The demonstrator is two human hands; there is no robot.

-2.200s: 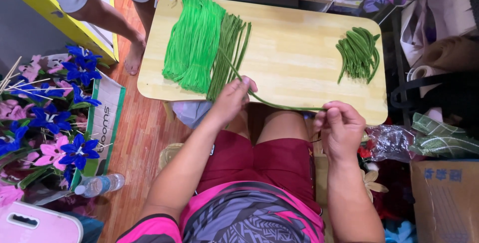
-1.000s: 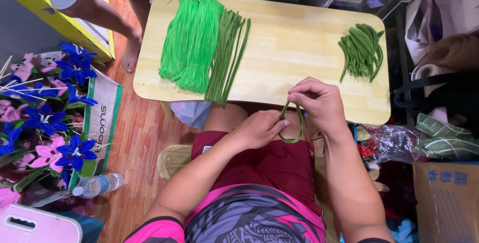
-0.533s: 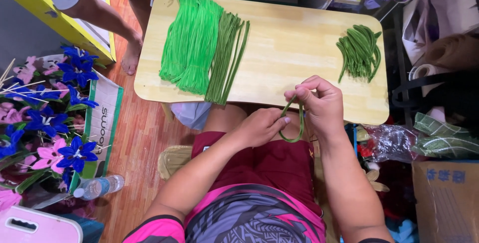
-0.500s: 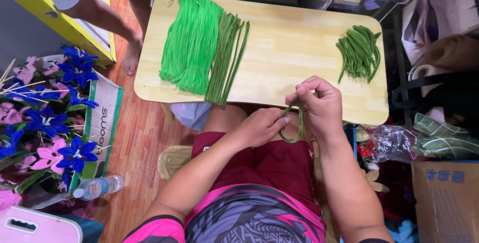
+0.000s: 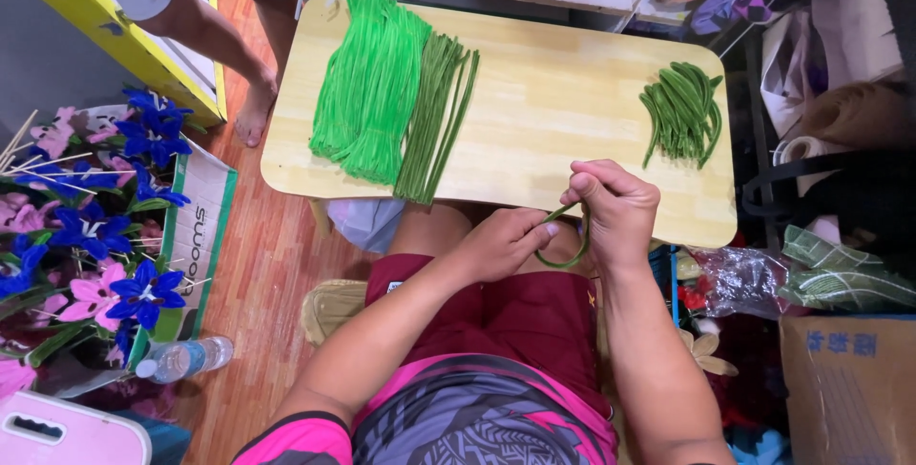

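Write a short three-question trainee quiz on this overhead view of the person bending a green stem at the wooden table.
1. True or false: both hands grip the same dark green stem.
2. Which pile lies nearest the right hand? A) the bright green pile B) the dark straight pile C) the small bent pile
3. Fill in: the stem between the left hand and the right hand is bent into a ____.

Key
1. True.
2. C, at the right end of the wooden table.
3. Loop, held at the table's near edge, above the person's lap.
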